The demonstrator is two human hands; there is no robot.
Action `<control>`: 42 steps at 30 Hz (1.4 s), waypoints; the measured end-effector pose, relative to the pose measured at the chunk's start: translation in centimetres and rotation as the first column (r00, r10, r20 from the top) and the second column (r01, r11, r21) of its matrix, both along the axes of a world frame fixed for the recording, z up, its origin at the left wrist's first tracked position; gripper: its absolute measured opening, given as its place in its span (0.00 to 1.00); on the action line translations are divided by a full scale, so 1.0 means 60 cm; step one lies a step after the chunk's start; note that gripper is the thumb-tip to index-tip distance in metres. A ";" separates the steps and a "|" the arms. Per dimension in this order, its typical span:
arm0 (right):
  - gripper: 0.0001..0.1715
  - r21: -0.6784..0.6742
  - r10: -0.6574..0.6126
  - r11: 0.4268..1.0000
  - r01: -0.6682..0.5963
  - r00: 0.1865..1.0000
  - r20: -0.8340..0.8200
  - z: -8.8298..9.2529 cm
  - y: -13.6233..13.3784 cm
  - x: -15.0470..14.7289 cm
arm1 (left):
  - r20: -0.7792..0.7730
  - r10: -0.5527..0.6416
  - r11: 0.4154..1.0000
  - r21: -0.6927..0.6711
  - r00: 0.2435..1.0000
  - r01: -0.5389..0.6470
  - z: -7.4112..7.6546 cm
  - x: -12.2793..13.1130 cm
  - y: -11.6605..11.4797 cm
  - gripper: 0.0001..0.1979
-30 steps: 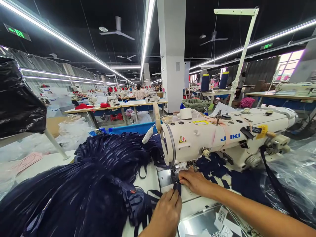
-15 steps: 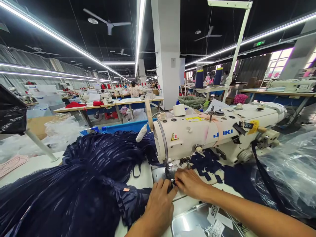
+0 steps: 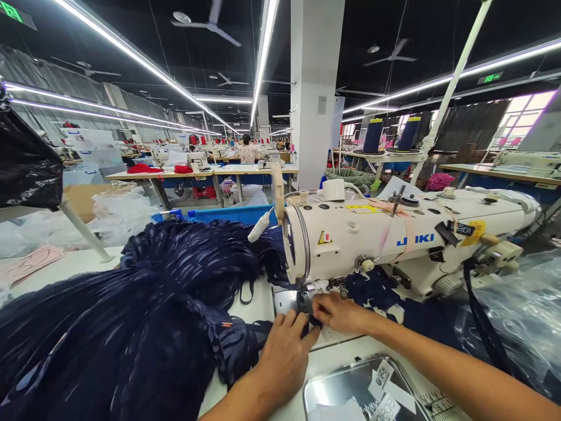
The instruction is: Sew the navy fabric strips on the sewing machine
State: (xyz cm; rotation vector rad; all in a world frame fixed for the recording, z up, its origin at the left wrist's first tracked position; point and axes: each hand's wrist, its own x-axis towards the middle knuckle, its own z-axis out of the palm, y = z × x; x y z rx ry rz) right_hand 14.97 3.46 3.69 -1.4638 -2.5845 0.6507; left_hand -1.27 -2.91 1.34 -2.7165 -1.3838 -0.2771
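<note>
Navy fabric (image 3: 314,321): touched by left hand (image 3: 284,352) and right hand (image 3: 339,313) beside presser foot (image 3: 303,302). Could not tell whether clamped or merely pressed. Risked skewing through uneven pulling.

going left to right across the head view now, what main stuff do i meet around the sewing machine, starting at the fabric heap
navy fabric heap → left hand → right hand → clear plastic sheeting

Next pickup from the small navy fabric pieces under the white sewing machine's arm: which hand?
Likely the right hand: it's nearer the small navy fabric pieces; the left hand lies farther off, with the right hand between.
</note>
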 end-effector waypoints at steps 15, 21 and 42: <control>0.12 0.469 0.022 0.880 -0.080 0.991 0.128 -0.049 -0.007 0.005 | 0.082 -0.098 0.995 0.045 0.992 0.094 -0.020 -0.022 -0.018 0.15; 0.09 0.327 0.160 0.930 -0.165 0.986 0.044 -0.033 0.000 -0.008 | -0.051 -0.158 0.967 0.193 0.986 0.165 -0.025 -0.021 -0.021 0.16; 0.07 0.226 0.197 0.962 -0.156 0.965 -0.175 -0.051 0.008 0.006 | 0.010 -0.100 0.995 -0.010 0.995 0.100 0.004 -0.013 -0.006 0.19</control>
